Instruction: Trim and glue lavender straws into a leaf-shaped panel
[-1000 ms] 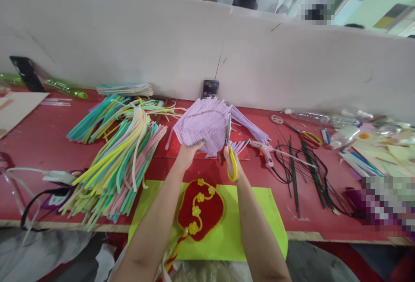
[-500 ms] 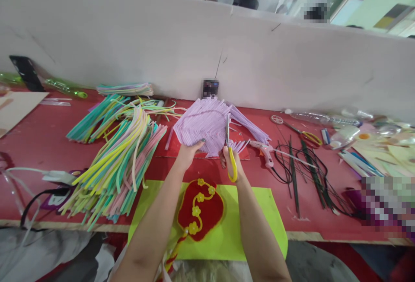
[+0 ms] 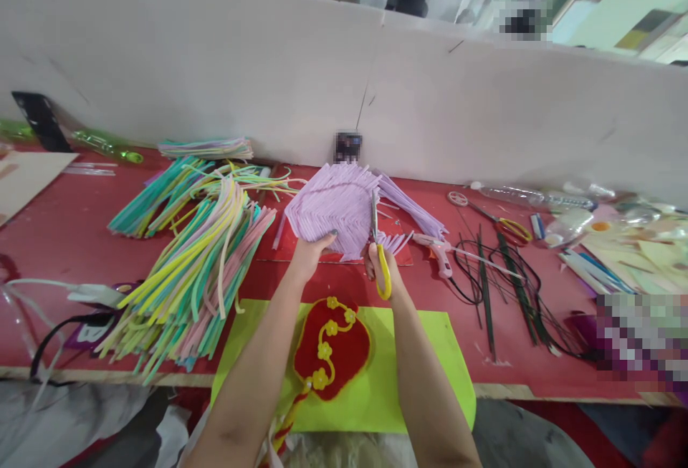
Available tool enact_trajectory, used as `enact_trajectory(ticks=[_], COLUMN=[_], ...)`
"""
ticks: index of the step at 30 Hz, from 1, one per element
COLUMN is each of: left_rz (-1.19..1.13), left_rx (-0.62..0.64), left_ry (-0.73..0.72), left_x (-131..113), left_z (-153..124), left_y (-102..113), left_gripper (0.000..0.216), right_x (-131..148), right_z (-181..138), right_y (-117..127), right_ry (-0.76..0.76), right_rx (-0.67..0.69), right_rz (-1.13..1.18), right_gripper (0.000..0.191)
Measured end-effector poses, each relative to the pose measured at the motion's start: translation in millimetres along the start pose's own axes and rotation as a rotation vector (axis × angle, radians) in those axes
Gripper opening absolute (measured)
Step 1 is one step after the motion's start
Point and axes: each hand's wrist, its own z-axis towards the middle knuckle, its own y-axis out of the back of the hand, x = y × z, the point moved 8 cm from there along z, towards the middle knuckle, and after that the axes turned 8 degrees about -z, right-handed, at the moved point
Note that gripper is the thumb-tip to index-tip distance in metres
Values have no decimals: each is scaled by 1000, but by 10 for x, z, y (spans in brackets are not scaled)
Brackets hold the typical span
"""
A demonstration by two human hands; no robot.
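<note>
A lilac piece made of pipe cleaners (image 3: 334, 211), laid in slanting rows, is gripped at its lower left edge by my left hand (image 3: 313, 251). The thumb lies on top and the other fingers are hidden beneath. My right hand (image 3: 379, 260) holds yellow-handled scissors (image 3: 383, 278), their blades pointing away from me along the piece's right edge. Short lilac offcuts (image 3: 396, 241) lie just right of the blades. Behind them rests a bundle of loose lilac pipe cleaners (image 3: 411, 203). Nearer me, a red fan-shaped piece with yellow flowers (image 3: 344, 360) lies on a lime-green sheet (image 3: 424, 382).
Bundles of coloured pipe cleaners (image 3: 198, 274) cover the table's left side. To the right are a pink glue gun (image 3: 441, 256) with its cord, another pair of scissors (image 3: 513, 230), dark green stems (image 3: 486, 296) and plastic bottles (image 3: 510, 194). A white partition (image 3: 241, 74) stands behind.
The lilac piece and both hands have shifted very slightly left in the view. The scissors stay at the piece's right edge; both holds are unchanged.
</note>
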Motion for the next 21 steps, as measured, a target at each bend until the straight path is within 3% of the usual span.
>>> enact_trajectory(ticks=[8,17,21], left_rz=[65,-19,-8], left_rx=[-16,-52,-10], left_ry=[5,-20,-6], left_x=[-53,-28,5], left_z=[-6,19,40], left_y=[27,54,42], left_gripper=[66,63,65], right_x=[103,78,87], right_z=[-3,-23,-32], right_y=[17,21,6], right_ry=[58,42,23], right_rx=[47,53,65], right_rz=[100,24,-19], right_gripper=[58,60,59])
